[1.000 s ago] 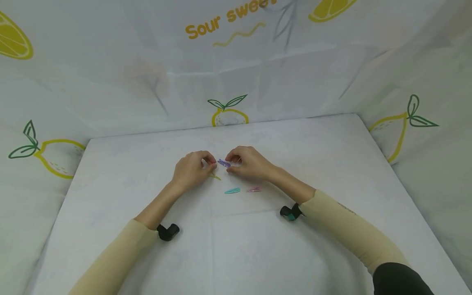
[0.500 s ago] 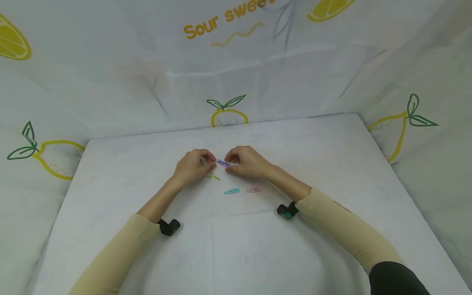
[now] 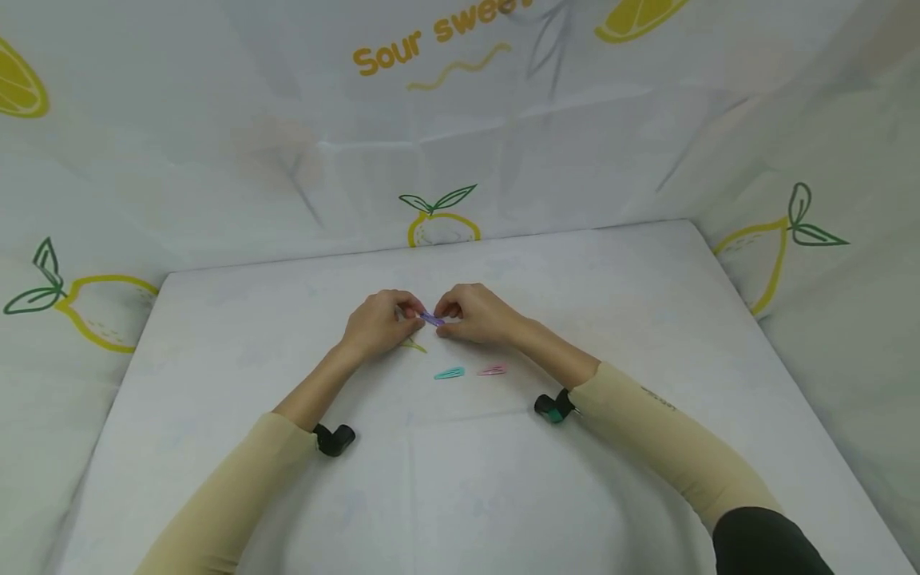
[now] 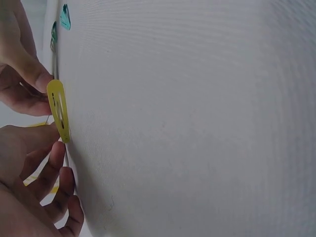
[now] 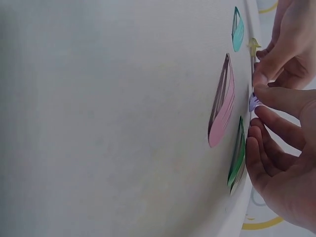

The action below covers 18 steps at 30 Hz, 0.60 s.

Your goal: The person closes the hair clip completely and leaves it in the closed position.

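A purple snap hair clip (image 3: 433, 319) is held between both hands, nearer the far edge of the white surface (image 3: 460, 495) and about midway between its left and right edges. The left hand (image 3: 379, 323) pinches one end between thumb and forefinger; its other fingers are loosely bent and apart. The right hand (image 3: 480, 315) pinches the other end with thumb and forefinger. A yellow clip (image 3: 414, 345) lies partly under the left hand. A teal clip (image 3: 450, 373) and a pink clip (image 3: 492, 370) lie side by side, farther from the far edge than the hands. The right wrist view shows a green clip (image 5: 237, 159) beside the right hand. A lemon-printed backdrop (image 3: 216, 176) rises beyond the far edge.
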Each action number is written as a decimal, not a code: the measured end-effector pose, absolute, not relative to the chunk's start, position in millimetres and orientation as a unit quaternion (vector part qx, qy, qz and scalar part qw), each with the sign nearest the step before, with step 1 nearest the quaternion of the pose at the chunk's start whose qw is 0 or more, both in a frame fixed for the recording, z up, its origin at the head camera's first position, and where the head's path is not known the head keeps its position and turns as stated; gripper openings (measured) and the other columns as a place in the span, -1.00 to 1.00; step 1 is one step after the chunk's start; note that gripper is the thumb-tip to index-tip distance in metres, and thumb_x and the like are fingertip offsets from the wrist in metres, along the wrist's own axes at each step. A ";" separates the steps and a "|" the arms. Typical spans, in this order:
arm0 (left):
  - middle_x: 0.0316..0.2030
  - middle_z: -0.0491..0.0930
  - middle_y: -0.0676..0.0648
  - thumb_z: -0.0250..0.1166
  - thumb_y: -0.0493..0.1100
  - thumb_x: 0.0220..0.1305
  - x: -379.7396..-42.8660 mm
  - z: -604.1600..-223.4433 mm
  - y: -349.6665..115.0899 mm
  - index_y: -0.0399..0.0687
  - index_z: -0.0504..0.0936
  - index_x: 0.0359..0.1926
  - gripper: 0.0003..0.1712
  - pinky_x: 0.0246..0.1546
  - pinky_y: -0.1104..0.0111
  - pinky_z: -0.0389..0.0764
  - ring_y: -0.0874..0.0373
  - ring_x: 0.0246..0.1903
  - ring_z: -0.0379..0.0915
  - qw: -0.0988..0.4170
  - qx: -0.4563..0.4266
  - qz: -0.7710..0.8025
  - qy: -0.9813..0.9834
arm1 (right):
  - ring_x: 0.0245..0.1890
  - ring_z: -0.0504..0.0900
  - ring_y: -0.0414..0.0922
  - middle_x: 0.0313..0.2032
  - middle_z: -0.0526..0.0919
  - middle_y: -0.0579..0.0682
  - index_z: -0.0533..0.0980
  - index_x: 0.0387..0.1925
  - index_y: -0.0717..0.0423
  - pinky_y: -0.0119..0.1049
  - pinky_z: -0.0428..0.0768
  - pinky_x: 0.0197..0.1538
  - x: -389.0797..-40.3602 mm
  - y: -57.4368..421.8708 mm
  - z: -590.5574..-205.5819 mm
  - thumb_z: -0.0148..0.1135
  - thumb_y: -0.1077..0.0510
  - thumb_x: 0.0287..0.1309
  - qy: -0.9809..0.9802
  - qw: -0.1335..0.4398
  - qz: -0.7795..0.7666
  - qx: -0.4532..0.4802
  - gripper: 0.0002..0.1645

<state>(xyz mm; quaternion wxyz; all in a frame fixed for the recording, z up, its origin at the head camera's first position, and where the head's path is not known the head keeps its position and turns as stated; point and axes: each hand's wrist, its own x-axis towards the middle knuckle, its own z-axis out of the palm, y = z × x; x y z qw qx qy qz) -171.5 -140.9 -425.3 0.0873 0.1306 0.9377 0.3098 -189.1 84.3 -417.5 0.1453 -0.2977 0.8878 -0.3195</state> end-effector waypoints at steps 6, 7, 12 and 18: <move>-0.24 0.78 -0.03 0.45 -0.12 0.40 -172.0 -427.0 -140.4 -0.01 0.83 -0.11 -0.88 -0.47 0.34 0.39 0.18 -0.44 0.44 0.084 0.129 0.303 0.940 | -0.03 0.68 -0.06 -0.05 0.82 0.07 0.78 -0.02 0.19 -0.21 0.66 0.14 -192.4 80.6 -420.1 0.54 0.16 0.30 0.890 0.145 -0.311 -0.301 -0.73; -0.24 0.78 -0.03 0.45 -0.12 0.41 -172.0 -427.1 -140.2 -0.01 0.83 -0.12 -0.89 -0.47 0.34 0.38 0.18 -0.45 0.43 0.084 0.129 0.302 0.941 | -0.03 0.68 -0.06 -0.05 0.82 0.06 0.78 -0.03 0.18 -0.21 0.66 0.14 -192.7 80.0 -420.3 0.54 0.17 0.29 0.890 0.145 -0.311 -0.300 -0.74; -0.25 0.77 -0.04 0.45 -0.12 0.41 -171.8 -426.7 -139.3 -0.02 0.82 -0.14 -0.89 -0.47 0.34 0.37 0.18 -0.46 0.42 0.082 0.128 0.298 0.942 | -0.04 0.69 -0.06 -0.06 0.82 0.06 0.78 -0.05 0.18 -0.20 0.66 0.13 -193.5 77.5 -420.8 0.53 0.18 0.30 0.892 0.146 -0.310 -0.296 -0.77; -0.25 0.75 -0.04 0.45 -0.12 0.41 -171.1 -426.5 -139.7 -0.02 0.82 -0.15 -0.90 -0.46 0.34 0.37 0.17 -0.43 0.43 0.083 0.129 0.299 0.942 | -0.09 0.67 -0.09 -0.12 0.81 0.04 0.79 -0.10 0.16 -0.24 0.64 0.08 -194.5 76.4 -422.4 0.50 0.19 0.32 0.894 0.140 -0.308 -0.294 -0.83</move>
